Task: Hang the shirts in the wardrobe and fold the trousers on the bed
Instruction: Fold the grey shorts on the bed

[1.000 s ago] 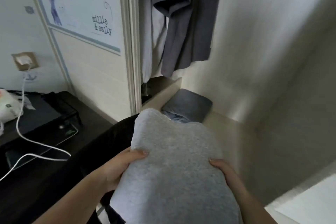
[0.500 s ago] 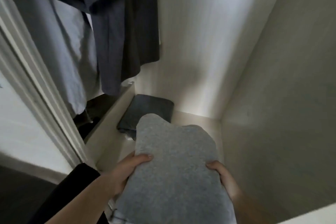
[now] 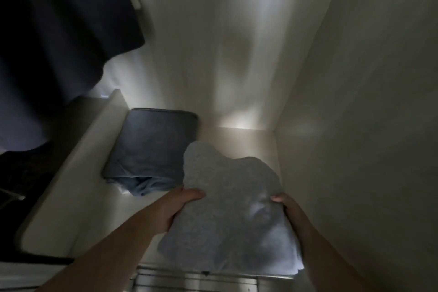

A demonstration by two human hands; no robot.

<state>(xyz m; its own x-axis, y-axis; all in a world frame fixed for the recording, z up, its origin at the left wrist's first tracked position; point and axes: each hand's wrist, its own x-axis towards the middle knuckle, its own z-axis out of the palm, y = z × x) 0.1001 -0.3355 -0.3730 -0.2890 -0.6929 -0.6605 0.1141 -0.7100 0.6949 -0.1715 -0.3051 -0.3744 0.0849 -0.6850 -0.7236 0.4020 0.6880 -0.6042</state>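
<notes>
My left hand (image 3: pixel 176 206) and my right hand (image 3: pixel 288 208) grip opposite edges of a folded light grey knit garment (image 3: pixel 234 216), thumbs on top, over the pale floor of the wardrobe compartment (image 3: pixel 94 208). A folded dark blue-grey garment (image 3: pixel 151 149) lies just beside it to the left, against a low cream divider panel (image 3: pixel 78 156). Dark navy hanging clothes (image 3: pixel 54 31) fill the upper left. Cream wardrobe walls (image 3: pixel 355 78) close the back and right.
</notes>
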